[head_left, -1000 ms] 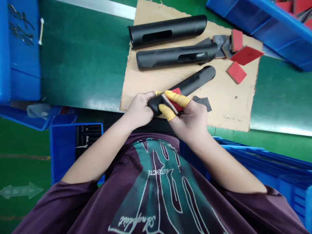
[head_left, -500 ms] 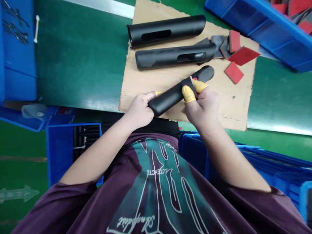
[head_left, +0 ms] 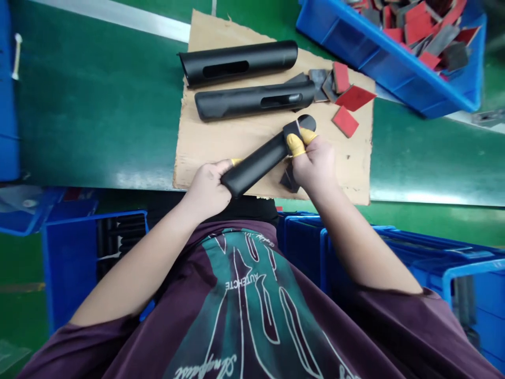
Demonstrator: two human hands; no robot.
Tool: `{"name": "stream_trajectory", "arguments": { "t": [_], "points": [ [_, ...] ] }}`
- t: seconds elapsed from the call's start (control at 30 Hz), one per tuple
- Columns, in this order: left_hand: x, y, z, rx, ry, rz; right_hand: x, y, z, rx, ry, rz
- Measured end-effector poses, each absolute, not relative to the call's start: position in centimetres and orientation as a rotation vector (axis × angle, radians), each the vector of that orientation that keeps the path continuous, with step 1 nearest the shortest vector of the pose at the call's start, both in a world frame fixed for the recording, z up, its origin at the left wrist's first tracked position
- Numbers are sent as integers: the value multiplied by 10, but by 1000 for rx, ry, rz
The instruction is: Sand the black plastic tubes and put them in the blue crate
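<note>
- White capitals (head_left: 241, 283), seemingly "AUTEHCTE", on the purple fabric shirt with a teal printed panel (head_left: 232, 316), nearer the body than the yellow-capped fingers (head_left: 295, 146).
- White looping script (head_left: 216, 367) on that shirt, farther from the fingers, too unclear to read.

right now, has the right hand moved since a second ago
Yes: against the cardboard sheet, the right hand has moved forward and rightward.

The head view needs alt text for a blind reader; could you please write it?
A person's left hand grips a black tube by one end; the right hand holds a dark pad against it near the other. Two slotted black tubes and red pads lie on a tan board.
</note>
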State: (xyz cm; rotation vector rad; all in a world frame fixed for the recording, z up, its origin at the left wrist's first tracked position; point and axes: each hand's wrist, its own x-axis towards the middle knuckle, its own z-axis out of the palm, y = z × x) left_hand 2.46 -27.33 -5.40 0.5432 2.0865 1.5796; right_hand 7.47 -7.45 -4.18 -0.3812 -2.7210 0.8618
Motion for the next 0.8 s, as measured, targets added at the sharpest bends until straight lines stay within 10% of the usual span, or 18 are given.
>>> {"name": "stream_trajectory", "arguments": {
  "t": [0.8],
  "points": [
    [32,-277,-57,655,2331,1234,78,-53,-50,-256,-2801,817]
  ]
}}
